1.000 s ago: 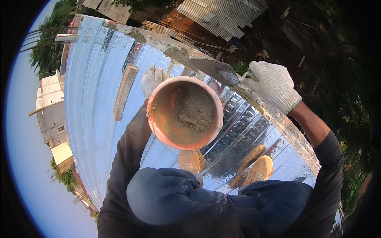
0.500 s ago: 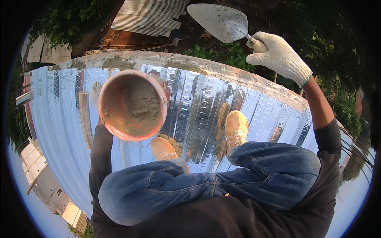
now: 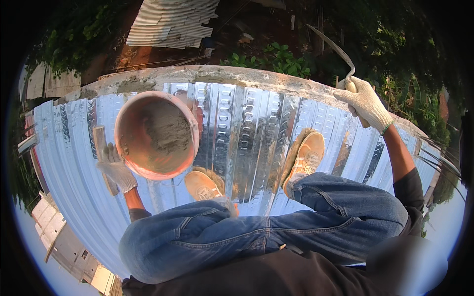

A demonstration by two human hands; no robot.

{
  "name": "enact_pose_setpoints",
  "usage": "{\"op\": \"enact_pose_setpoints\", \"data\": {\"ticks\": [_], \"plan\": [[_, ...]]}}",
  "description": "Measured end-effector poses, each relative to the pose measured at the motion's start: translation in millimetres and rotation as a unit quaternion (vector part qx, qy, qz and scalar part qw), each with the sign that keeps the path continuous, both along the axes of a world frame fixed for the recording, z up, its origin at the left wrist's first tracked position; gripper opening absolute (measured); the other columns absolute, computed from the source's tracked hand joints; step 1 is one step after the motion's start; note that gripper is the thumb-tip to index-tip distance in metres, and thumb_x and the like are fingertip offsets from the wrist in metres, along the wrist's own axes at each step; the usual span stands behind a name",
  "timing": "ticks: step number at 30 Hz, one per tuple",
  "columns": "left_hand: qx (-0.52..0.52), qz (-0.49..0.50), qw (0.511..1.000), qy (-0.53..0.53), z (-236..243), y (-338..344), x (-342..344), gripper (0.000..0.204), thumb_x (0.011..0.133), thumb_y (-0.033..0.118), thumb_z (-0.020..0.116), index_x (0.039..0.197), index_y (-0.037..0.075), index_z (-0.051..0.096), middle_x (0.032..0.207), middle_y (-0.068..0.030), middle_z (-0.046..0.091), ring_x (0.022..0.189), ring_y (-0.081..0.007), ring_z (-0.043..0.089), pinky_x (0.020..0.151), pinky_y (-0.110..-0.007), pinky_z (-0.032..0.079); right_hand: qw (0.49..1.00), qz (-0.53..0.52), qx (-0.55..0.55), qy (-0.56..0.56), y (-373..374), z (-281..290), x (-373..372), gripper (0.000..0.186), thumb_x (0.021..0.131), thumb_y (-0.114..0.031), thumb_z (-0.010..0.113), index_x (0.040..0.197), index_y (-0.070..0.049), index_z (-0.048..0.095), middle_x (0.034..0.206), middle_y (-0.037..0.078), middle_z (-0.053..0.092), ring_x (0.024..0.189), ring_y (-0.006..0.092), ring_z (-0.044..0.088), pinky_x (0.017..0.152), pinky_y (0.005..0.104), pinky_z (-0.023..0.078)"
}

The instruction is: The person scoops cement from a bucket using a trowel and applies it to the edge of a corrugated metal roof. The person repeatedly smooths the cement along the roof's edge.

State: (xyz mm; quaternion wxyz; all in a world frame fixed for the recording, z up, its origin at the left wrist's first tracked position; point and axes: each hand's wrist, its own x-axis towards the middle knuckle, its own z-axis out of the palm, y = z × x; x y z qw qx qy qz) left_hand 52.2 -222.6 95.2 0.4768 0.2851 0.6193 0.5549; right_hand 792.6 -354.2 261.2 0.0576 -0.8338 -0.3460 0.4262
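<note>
My gloved right hand (image 3: pixel 368 103) grips a trowel (image 3: pixel 335 49) at the upper right, its blade raised almost edge-on over the concrete ledge (image 3: pixel 256 81). An orange bucket (image 3: pixel 128 148) with grey wet mortar (image 3: pixel 170 130) inside stands left of centre on shiny corrugated metal sheeting (image 3: pixel 247 148). My gloved left hand (image 3: pixel 116 172) is at the bucket's lower left with its fingers apart, over a narrow wooden strip (image 3: pixel 98 138); whether it touches either cannot be made out. Patches of grey mortar lie on the ledge behind the bucket.
My shoes (image 3: pixel 306 158) rest on the sheeting below my bent knees. Beyond the ledge lie a lower corrugated roof (image 3: pixel 170 24), plants (image 3: pixel 286 61) and dark ground. Thin dark bars or cables (image 3: pixel 439 165) stick out at the right; a building (image 3: pixel 69 246) shows at lower left.
The view has swung round. The bucket is further left, and my left hand has come out from behind it to its lower left. My right hand has tipped the trowel blade edge-on.
</note>
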Motion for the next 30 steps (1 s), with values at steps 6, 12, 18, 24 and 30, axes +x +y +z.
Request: {"op": "enact_pose_setpoints", "data": {"ticks": [6,12,18,24,30], "plan": [[-0.013,-0.018,1.0,0.018,32,-64,59,0.105,0.116,0.081,0.035,0.175,-0.006,0.034,0.171,-0.0227,0.05,0.164,-0.0356,0.043,0.138,-0.051,0.034,0.97,0.235,0.061,0.013,69,-26,-36,0.03,0.104,-0.027,0.079,0.118,-0.001,0.071,0.085,0.009,0.07,0.073,0.0184,0.068,0.069,0.0385,0.057],[-0.058,0.008,0.998,0.031,41,-96,98,0.079,0.12,0.054,0.055,0.174,-0.002,0.04,0.169,-0.0171,0.055,0.156,-0.0314,0.055,0.131,-0.049,0.045,0.924,0.364,0.049,0.109,76,-69,-65,0.042,0.106,-0.036,0.068,0.125,0.002,0.069,0.1,0.029,0.076,0.095,0.0459,0.078,0.087,0.0552,0.06],[-0.074,0.049,0.996,-0.018,20,-111,104,0.067,0.115,0.024,0.073,0.172,0.004,0.045,0.163,-0.0124,0.061,0.144,-0.0273,0.066,0.119,-0.044,0.058,0.918,0.366,-0.023,0.149,83,-90,-100,0.043,0.105,-0.037,0.068,0.108,0.006,0.071,0.097,0.031,0.074,0.095,0.0488,0.076,0.088,0.0569,0.059],[-0.057,0.049,0.995,-0.061,23,-104,128,0.066,0.113,0.014,0.072,0.172,0.004,0.045,0.156,-0.0123,0.067,0.134,-0.0269,0.071,0.114,-0.044,0.062,0.906,0.39,-0.029,0.159,66,-99,-89,0.043,0.104,-0.035,0.065,0.106,0.007,0.072,0.093,0.033,0.073,0.086,0.0487,0.075,0.083,0.0572,0.06],[-0.021,0.02,1.0,0.009,32,-108,116,0.08,0.1,-0.004,0.071,0.174,0.002,0.042,0.162,-0.0164,0.061,0.145,-0.0306,0.066,0.122,-0.046,0.058,0.911,0.377,0.057,0.158,61,-69,-34,0.049,0.104,-0.044,0.078,0.119,0.003,0.074,0.104,0.022,0.079,0.095,0.0362,0.079,0.088,0.0482,0.063]]}}
